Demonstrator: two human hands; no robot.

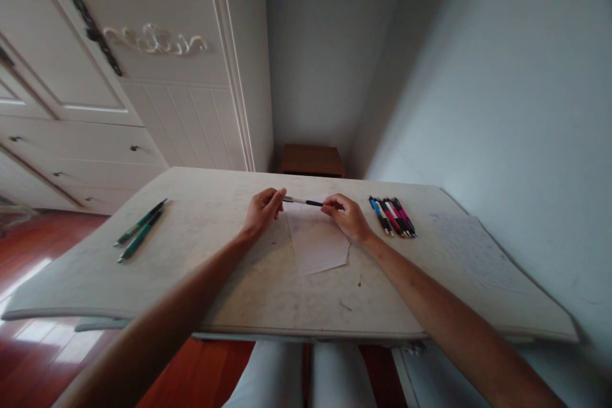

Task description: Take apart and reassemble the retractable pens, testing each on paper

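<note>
Pen (302,201) is held crosswise over paper (319,245). Left hand (264,209) pinches one end; right hand (348,215) pinches the black end; pale middle spans the gap between.

From the wearer's head, the single camera faces forward and down over the legs (277,376), near above the table (210,210), with the left hand (263,209) and right hand (349,217) mid-view and a wide sweep reaching the cabinet (191,9) at left and wall (516,108) at right.
</note>
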